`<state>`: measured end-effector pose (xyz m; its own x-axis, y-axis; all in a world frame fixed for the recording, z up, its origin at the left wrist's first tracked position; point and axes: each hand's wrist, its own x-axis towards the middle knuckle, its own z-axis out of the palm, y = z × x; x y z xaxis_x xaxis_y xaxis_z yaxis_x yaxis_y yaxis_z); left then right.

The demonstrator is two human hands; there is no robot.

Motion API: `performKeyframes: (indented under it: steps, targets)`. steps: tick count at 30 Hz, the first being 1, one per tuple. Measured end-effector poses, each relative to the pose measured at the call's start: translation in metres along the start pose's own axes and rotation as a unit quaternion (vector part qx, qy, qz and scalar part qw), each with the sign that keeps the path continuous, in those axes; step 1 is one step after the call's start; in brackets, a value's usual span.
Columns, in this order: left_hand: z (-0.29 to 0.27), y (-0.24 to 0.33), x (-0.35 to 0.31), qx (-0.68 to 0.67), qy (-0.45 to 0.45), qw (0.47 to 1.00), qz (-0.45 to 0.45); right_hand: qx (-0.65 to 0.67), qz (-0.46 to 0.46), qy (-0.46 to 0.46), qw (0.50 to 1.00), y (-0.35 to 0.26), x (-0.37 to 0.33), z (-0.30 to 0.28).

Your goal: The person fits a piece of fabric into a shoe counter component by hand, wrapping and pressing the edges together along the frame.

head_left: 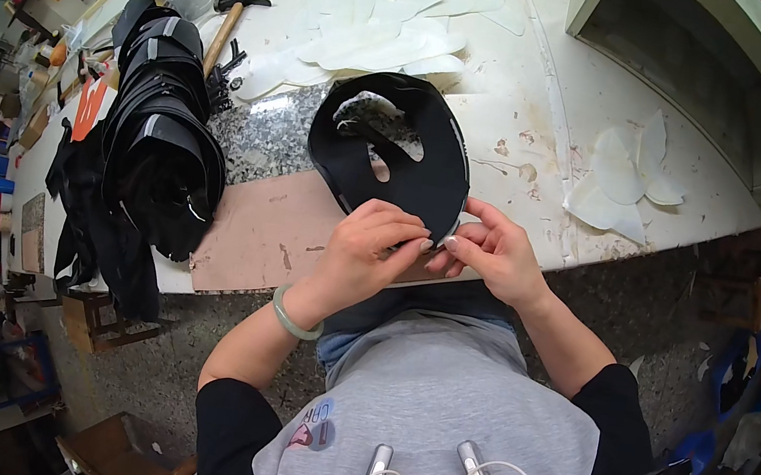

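Black cut-out leather piece (392, 154) pinched at bench (542, 114) near edge by both hands, left (367, 256), right (491, 251); black stack (160, 140) left, white pieces (386, 22) behind.

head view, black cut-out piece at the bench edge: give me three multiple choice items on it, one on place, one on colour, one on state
1. Where is the stack of black pieces relative to the black cut-out piece?
A. to the person's left
B. to the person's right
C. under it

2. What colour is the bangle on the left wrist?
A. red
B. pale green
C. black

3. How is the black cut-out piece held?
A. lying untouched on the bench
B. pinched by the left hand only
C. both hands grip its near edge

Answers:
1 A, the stack sits on the left part of the bench, beside the hammer.
2 B, the ring at the wrist shows pale green.
3 C, the left hand and the right hand meet with fingertips on its near rim.
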<state>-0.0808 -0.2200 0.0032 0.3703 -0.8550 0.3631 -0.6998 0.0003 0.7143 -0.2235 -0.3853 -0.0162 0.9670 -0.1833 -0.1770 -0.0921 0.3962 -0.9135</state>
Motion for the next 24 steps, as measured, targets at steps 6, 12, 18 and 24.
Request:
performKeyframes:
  steps: [6,12,18,24]
  targets:
    - [0.001,0.012,0.0,0.036,0.029,0.999,0.027,-0.023,-0.009,0.039,0.999,0.003,-0.002,0.007]
    - [-0.003,0.006,-0.007,-0.039,0.03,0.996,-0.068,0.005,-0.006,0.051,0.999,-0.008,-0.003,0.023]
    - [-0.002,0.006,-0.012,-0.095,0.022,0.988,-0.117,-0.031,-0.027,0.061,0.997,-0.005,-0.003,0.026]
    - [0.002,0.012,-0.008,0.04,0.06,0.997,0.011,-0.058,-0.042,0.059,0.996,-0.002,0.0,0.026]
